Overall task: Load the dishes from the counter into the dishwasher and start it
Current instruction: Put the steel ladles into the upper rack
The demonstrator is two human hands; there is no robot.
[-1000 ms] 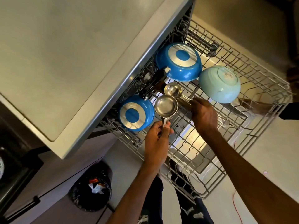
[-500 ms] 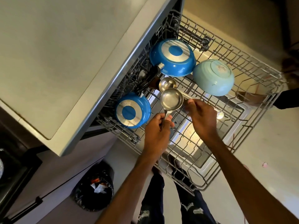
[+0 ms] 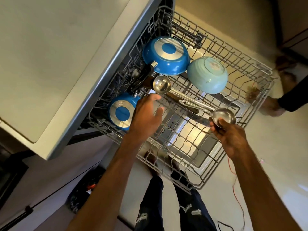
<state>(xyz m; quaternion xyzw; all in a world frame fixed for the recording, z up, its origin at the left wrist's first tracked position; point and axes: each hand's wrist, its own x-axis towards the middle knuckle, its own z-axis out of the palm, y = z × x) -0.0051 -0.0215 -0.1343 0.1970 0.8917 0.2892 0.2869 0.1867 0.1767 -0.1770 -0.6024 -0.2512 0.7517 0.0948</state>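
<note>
Below, right hand holds round steel ladle.

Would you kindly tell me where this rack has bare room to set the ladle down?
Free: the near half of the rack, between the left hand, the right hand holding the ladle and the near rim, and the far strip behind the bowl. Crowded: the counter side, where big pan, small pan, bowl and second ladle sit close.

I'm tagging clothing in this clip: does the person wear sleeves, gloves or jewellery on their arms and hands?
No. The left hand and right hand are bare, no gloves, rings or watch visible, and both forearms are uncovered. Below show dark ripped jeans.
</note>
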